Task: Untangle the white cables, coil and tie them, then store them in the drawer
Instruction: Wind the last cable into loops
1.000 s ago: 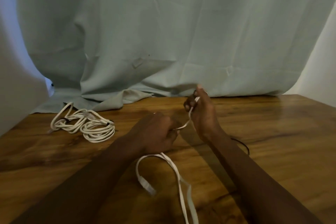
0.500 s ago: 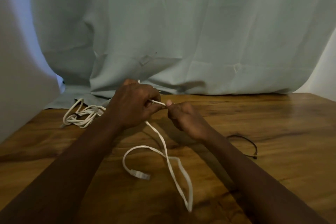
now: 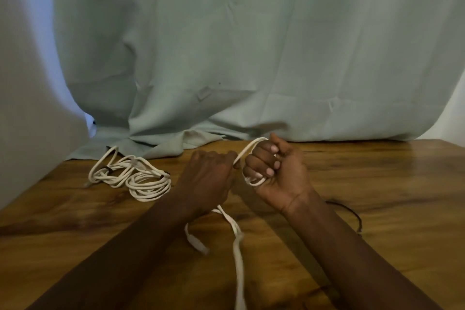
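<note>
I keep my right hand (image 3: 276,173) fisted around loops of the flat white cable (image 3: 232,224) as a spool, while just beside it my left hand (image 3: 208,178) pinches the strand taut for winding, the tail lying on the worktop (image 3: 377,184) below it.

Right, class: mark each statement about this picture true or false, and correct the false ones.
1. The left hand and the right hand both hold the flat white cable. True.
2. The bundle of round white cables lies to the right of the right hand. False: it lies on the brown wooden table, to the left of the left hand.
3. The flat white cable's plug end is held up in the right hand's fingers. False: it lies on the table by the left forearm; those fingers hold loops of the cable.
4. A thin black cord lies on the table beside the right forearm. True.
</note>
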Available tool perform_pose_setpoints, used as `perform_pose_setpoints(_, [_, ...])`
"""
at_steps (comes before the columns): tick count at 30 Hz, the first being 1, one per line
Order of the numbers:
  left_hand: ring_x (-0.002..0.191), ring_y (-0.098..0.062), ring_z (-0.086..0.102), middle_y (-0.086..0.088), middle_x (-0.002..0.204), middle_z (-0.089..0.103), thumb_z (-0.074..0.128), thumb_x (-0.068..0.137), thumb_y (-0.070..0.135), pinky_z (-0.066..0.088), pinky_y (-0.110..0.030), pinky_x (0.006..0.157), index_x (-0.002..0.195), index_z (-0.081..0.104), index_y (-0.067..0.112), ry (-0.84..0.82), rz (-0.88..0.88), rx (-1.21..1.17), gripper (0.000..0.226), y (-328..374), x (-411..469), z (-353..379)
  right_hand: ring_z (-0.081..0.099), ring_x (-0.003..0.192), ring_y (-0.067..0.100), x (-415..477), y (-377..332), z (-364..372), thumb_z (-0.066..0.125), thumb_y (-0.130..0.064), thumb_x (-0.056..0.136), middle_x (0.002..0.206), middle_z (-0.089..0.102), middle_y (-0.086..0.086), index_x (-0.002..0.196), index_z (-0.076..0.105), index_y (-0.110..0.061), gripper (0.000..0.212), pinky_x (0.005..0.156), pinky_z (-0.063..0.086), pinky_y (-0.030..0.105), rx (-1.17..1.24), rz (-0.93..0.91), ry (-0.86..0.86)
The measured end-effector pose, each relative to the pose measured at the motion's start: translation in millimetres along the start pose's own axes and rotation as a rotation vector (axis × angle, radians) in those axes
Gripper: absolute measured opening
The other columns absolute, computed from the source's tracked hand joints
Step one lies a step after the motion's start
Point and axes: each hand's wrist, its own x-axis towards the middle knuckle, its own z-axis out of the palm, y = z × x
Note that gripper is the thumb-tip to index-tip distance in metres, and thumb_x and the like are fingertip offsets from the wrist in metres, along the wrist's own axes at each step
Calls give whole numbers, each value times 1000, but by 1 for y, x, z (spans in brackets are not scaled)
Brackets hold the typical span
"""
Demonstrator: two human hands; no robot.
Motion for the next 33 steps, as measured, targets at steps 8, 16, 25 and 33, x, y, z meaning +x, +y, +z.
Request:
perform_pose_setpoints(8, [125,-21,54,-1,131,60,44,103,49,34,-46,111,135,44,24,-215,20,-5,41,35,3,-7,35,53,14,-8,-18,7,46,-49,96,57,34,-3,69,42,-18,42,59,30,29,118,-258,149])
perform_pose_setpoints(16, [97,-21,63,-2,110,70,48,102,38,38,-39,87,107,55,29,-280,45,76,12,36,2,-19,44,60,17,-4,2,15,64,-39,85,61,39,0,70,42,-19,33,64,33,31,-116,-311,213])
perform_pose_setpoints(25, [93,2,65,20,106,69,71,82,34,50,-22,76,128,61,40,-439,6,-670,48,20,1,-21,52,65,7,-2,8,0,59,-47,96,73,50,-1,86,46,-11,40,66,45,25,-996,-547,282])
perform_pose_setpoints(33, [90,-32,76,-20,102,75,60,90,-15,63,-34,64,101,74,5,-540,-298,-1182,26,-4,-6,-48,41,80,15,2,16,-21,34,-47,104,92,55,9,102,49,-9,41,72,31,33,-2157,-664,36])
